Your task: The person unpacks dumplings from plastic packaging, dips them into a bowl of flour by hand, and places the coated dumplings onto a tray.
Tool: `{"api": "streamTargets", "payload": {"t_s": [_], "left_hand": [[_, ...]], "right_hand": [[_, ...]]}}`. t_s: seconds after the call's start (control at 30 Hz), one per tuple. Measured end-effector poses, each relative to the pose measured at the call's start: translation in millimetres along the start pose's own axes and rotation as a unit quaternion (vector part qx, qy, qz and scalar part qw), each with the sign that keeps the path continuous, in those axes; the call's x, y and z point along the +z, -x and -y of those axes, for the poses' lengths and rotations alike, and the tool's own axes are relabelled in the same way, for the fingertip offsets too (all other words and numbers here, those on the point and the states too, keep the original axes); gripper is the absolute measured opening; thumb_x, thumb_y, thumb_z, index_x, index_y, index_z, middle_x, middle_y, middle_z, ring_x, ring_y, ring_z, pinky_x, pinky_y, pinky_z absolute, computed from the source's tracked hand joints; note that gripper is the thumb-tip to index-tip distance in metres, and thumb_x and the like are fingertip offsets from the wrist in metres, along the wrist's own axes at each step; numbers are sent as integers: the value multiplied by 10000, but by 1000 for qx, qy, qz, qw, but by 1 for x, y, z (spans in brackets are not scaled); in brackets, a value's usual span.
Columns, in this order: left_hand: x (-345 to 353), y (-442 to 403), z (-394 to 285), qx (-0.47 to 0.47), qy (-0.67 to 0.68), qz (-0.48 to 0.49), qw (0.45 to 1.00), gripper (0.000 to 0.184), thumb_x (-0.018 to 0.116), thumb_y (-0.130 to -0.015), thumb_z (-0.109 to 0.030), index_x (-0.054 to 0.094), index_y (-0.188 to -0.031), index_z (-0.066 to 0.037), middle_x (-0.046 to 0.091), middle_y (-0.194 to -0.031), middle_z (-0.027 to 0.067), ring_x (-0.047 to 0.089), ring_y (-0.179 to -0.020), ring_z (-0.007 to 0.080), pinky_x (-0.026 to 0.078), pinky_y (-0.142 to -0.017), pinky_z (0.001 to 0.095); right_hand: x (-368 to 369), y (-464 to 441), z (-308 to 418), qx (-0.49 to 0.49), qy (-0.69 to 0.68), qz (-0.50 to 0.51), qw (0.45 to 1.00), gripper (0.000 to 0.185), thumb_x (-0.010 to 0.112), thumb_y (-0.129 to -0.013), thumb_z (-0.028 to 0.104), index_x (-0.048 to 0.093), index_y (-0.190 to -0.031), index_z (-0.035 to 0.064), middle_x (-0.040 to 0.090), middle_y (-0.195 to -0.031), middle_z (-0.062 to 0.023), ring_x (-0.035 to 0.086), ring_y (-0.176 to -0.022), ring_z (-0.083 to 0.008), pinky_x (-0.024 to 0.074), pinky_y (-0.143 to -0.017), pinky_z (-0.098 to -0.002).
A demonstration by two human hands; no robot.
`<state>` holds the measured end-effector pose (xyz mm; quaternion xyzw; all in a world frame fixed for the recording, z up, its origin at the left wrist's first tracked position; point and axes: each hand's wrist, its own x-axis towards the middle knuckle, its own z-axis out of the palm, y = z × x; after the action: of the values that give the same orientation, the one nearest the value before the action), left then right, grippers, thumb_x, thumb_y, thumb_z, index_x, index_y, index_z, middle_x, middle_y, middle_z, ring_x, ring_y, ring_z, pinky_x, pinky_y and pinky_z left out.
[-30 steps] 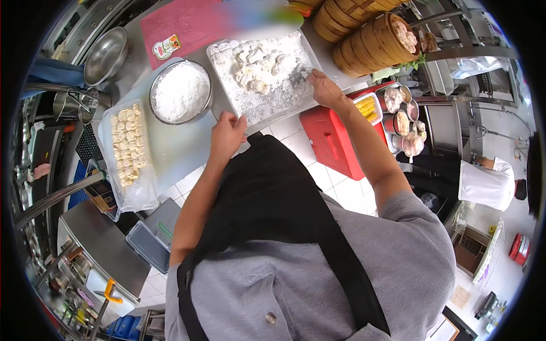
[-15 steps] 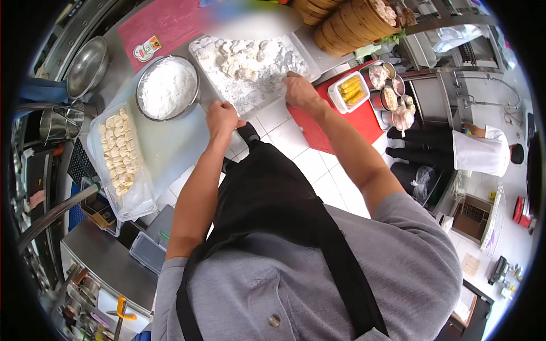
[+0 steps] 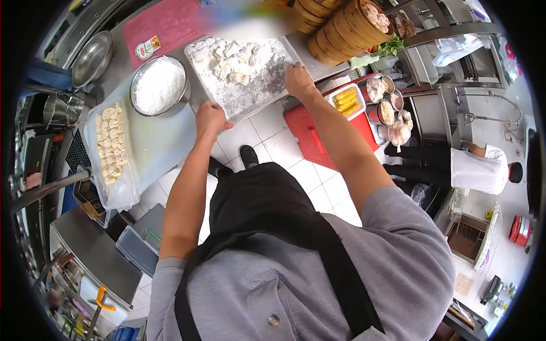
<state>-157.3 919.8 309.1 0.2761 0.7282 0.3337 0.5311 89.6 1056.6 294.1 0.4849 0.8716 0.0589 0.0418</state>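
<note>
Both my hands grip a shallow pale tray (image 3: 257, 107) that juts over the counter's front edge. My left hand (image 3: 211, 119) is closed at its near left corner, and my right hand (image 3: 300, 80) is closed on its right side. Inside lie several flour-coated whitish pieces (image 3: 242, 63), bunched toward the back, with loose flour around them. To the left of the tray stands a metal bowl of white flour (image 3: 158, 86). Farther left, a clear plastic container (image 3: 126, 196) holds rows of small pale dumplings (image 3: 111, 142).
Bamboo steamers (image 3: 344, 34) stack up at the back right. A red box (image 3: 307, 136) stands right of the tray, near a white tub of yellow pieces (image 3: 346, 101) and several small metal pots. A pink board (image 3: 162, 25) lies behind the bowl. Another person (image 3: 475, 159) stands far right.
The tray and both hands have shifted slightly left in view, with the grip kept. The floured pieces sit differently, more toward the back. The whole view has also shifted a little.
</note>
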Motion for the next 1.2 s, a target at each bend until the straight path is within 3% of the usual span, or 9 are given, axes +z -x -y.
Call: {"api": "streamTargets", "payload": {"t_s": [0.2, 0.33, 0.4, 0.43, 0.67, 0.83, 0.9, 1.13, 1.2], "left_hand": [[8, 8, -5, 12, -38, -76, 996, 247, 451, -938, -134, 526, -948, 100, 651, -919, 235, 696, -587, 305, 545, -506, 332], [5, -17, 11, 36, -96, -59, 993, 258, 453, -937, -160, 538, -944, 84, 653, -913, 227, 697, -592, 296, 546, -588, 353], [5, -17, 12, 53, -138, -62, 987, 256, 452, -937, -168, 540, -952, 72, 657, -900, 218, 697, -587, 289, 543, -621, 357], [4, -4, -2, 35, -135, -56, 989, 245, 449, -938, -170, 543, -963, 55, 662, -879, 206, 697, -585, 282, 536, -641, 357], [5, 0, 3, 31, -138, -65, 988, 241, 448, -950, -188, 552, -1014, 19, 671, -848, 172, 699, -586, 265, 522, -641, 343], [2, 3, 0, 17, -94, -46, 994, 247, 450, -954, -186, 557, -1060, 10, 670, -843, 150, 704, -596, 248, 520, -615, 337], [3, 2, 0, 4, -89, -43, 995, 242, 448, -952, -181, 558, -1052, 10, 666, -854, 155, 705, -599, 250, 525, -608, 328], [2, 2, 1, 25, -60, -42, 997, 247, 458, -946, -176, 551, -1007, 45, 656, -901, 197, 706, -611, 280, 546, -616, 328], [2, 14, -7, 19, -43, -47, 998, 201, 474, -946, -155, 530, -932, 38, 632, -779, 142, 693, -599, 260, 531, -506, 328]], "right_hand": [[12, 0, 16, 75, -51, 113, 989, 246, 534, -848, 134, 663, -973, -33, 680, -983, -174, 654, -938, -317, 542, -798, -431], [-27, 3, 49, 32, -138, 116, 983, 275, 544, -853, 177, 659, -967, -47, 676, -977, -201, 650, -945, -348, 531, -823, -424], [-22, -18, 27, -83, 19, 107, 991, 305, 534, -870, 207, 651, -964, -59, 664, -989, -223, 641, -958, -365, 513, -859, -412], [-3, -30, 11, 9, -93, 58, 994, 307, 545, -865, 215, 646, -969, -55, 647, -1031, -233, 637, -966, -356, 496, -886, -393], [-4, 5, 41, -128, -246, 24, 961, 372, 530, -722, 26, 651, -1073, -5, 633, -1084, -237, 607, -1041, -372, 479, -944, -391], [-10, 2, 29, -150, -264, 68, 950, 287, 516, -780, 60, 634, -1022, -38, 643, -1045, -222, 623, -1001, -354, 505, -904, -385], [3, 4, 31, -72, -133, 83, 985, 255, 508, -803, 100, 614, -973, -59, 651, -1001, -228, 640, -980, -350, 528, -854, -386], [6, 9, 107, -65, -166, 102, 979, 265, 554, -789, 129, 612, -948, -74, 654, -957, -273, 649, -953, -391, 529, -853, -419], [-26, 13, 120, 9, -245, 158, 956, 281, 595, -762, 134, 624, -937, -84, 653, -955, -286, 642, -967, -404, 517, -869, -434]]}}
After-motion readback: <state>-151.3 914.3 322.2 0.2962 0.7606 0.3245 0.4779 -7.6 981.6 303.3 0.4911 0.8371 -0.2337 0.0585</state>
